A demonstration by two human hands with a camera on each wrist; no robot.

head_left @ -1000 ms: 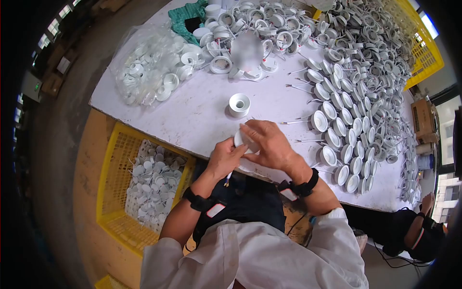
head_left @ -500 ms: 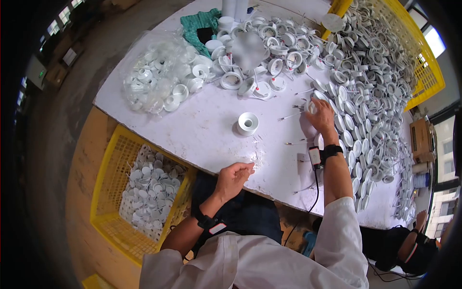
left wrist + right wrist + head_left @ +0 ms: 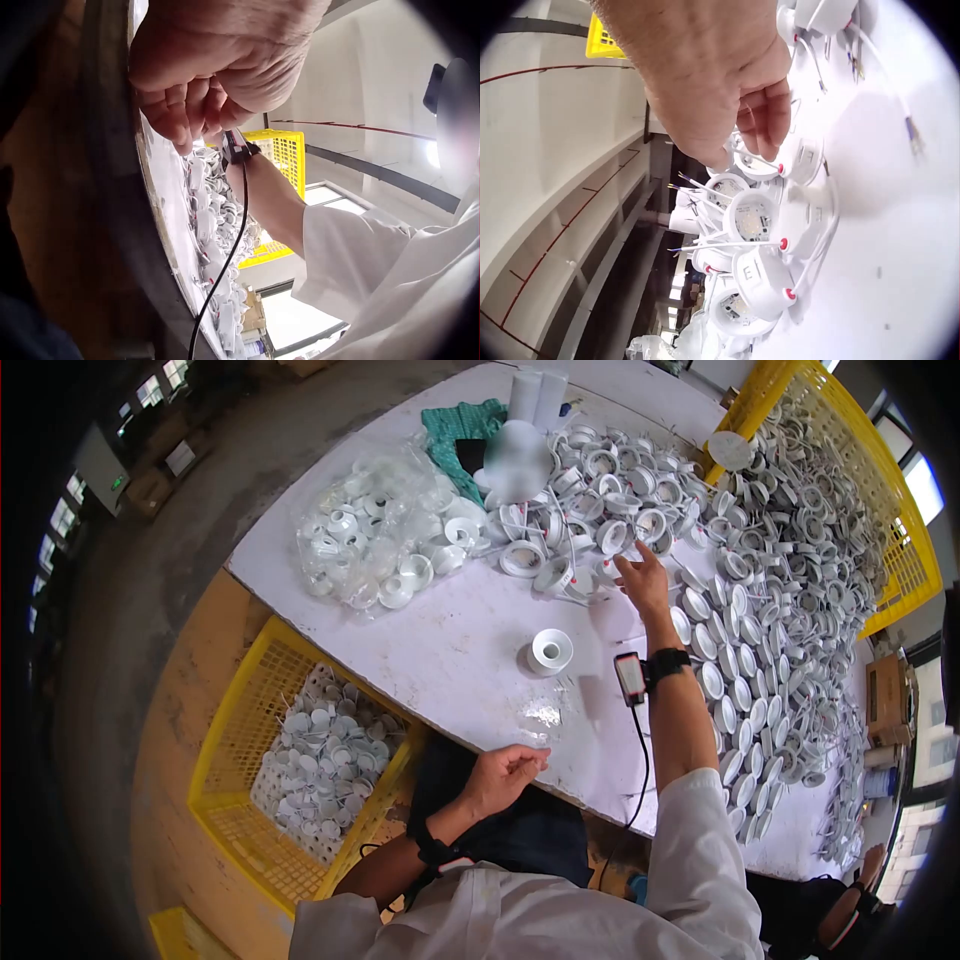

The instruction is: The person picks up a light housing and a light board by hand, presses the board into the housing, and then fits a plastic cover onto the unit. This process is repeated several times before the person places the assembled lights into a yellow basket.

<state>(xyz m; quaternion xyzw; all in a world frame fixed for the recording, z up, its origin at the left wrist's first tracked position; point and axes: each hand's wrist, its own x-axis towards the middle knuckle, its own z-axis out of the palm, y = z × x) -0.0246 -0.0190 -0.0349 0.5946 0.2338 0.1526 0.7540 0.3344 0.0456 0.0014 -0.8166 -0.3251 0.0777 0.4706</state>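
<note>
My right hand [image 3: 645,582] reaches to the front of a heap of round white lamp housings [image 3: 522,558] at the back of the table. In the right wrist view, its thumb and fingers are spread just above a lamp housing [image 3: 754,223] with a circuit board inside and a wire at its side. My left hand [image 3: 503,778] hovers by the table's front edge, fingers loosely curled with nothing visible in them; the left wrist view shows this hand [image 3: 225,64] from close up. Between the hands stands a white cup-shaped part [image 3: 551,650] with a hole in its middle.
Rows of white discs with wires [image 3: 740,690] cover the table's right side before a yellow crate [image 3: 915,550]. A clear bag [image 3: 350,520] of white cups lies left, by a green cloth [image 3: 455,430]. Another yellow crate [image 3: 225,760] of small white parts stands below left.
My right hand left the white piece both hands held, passed the rows of discs, and moved to the heap farther back. The left hand stays near the table edge; the white piece is gone from it.
</note>
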